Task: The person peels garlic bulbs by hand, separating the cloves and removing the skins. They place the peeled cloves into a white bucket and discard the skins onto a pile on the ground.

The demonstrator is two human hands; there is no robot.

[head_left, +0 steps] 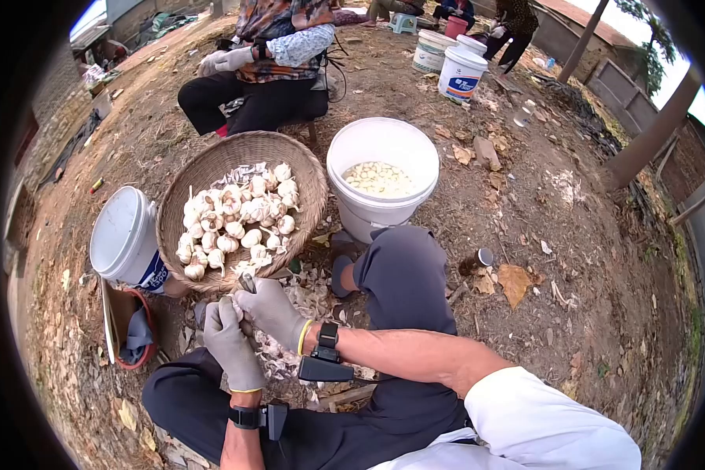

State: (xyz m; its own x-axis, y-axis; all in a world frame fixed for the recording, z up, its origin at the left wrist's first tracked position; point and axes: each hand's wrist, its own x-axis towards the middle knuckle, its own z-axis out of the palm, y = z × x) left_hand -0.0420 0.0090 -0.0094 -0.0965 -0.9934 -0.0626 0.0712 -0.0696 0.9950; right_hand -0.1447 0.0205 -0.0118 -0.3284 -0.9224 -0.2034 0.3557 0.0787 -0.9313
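Note:
My left hand, in a grey glove, is closed on a whitish piece of garlic that is mostly hidden by the fingers. Pressed close against it, my gloved right hand is closed around what looks like a small knife; only a short dark end shows above the fist. Just beyond both hands, a round wicker basket holds a heap of garlic bulbs. Peeled cloves lie inside a white bucket to the right of the basket. Garlic skins litter the ground below my hands.
A lidded white bucket stands left of the basket, near a red container with dark cloth. A small dark jar lies on the right. Across from me sits a person in gloves. Further buckets and people are behind.

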